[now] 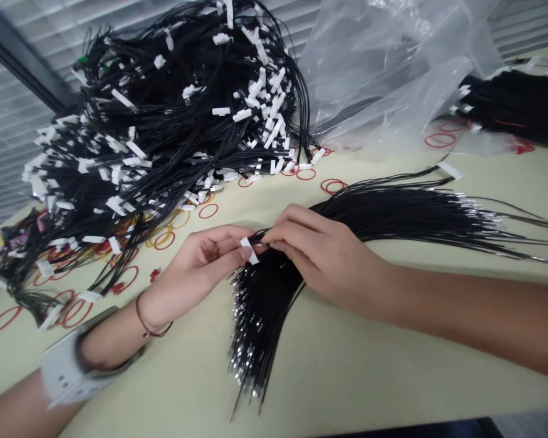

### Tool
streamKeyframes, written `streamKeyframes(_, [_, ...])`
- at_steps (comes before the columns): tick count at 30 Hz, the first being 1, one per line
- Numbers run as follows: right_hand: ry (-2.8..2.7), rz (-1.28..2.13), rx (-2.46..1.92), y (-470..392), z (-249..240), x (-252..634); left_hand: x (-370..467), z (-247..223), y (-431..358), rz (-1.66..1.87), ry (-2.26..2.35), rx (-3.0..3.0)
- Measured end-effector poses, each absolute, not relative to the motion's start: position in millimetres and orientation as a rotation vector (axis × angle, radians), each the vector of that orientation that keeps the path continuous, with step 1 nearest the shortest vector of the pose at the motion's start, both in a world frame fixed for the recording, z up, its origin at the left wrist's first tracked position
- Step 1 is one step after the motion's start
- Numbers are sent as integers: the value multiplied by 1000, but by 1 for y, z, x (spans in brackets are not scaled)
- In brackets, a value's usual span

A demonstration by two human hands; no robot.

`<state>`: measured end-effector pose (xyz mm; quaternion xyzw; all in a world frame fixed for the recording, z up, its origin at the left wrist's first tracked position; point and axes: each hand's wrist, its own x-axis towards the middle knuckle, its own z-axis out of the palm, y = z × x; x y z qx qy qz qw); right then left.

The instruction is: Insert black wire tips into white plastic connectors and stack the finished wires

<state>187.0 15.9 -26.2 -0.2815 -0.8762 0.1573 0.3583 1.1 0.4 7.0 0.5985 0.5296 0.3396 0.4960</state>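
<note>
My left hand (205, 267) pinches a small white connector (250, 250) between thumb and fingers, at the upper edge of a bundle of black wires (265, 316). Right beside it, my right hand (322, 252) has its thumb and fingertips pressed together on a thin wire end by the connector. The bundle bends under my right hand. One part fans down with silvery metal tips, and the other stretches to the right, also ending in metal tips. A white connector (450, 170) lies at its upper right.
A large heap of black wires (178, 115) with white connectors fills the upper left. Red rubber bands (209, 211) are scattered on the pale table (369, 377). A clear plastic bag (393, 79) lies at the back, with another black wire bundle (520, 106) at the far right.
</note>
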Motion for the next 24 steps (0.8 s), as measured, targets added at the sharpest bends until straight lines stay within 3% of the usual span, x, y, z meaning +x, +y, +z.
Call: streamKeyframes(24, [-2171, 446, -773, 17, -25, 186, 2, 5, -1, 809, 1199, 1515])
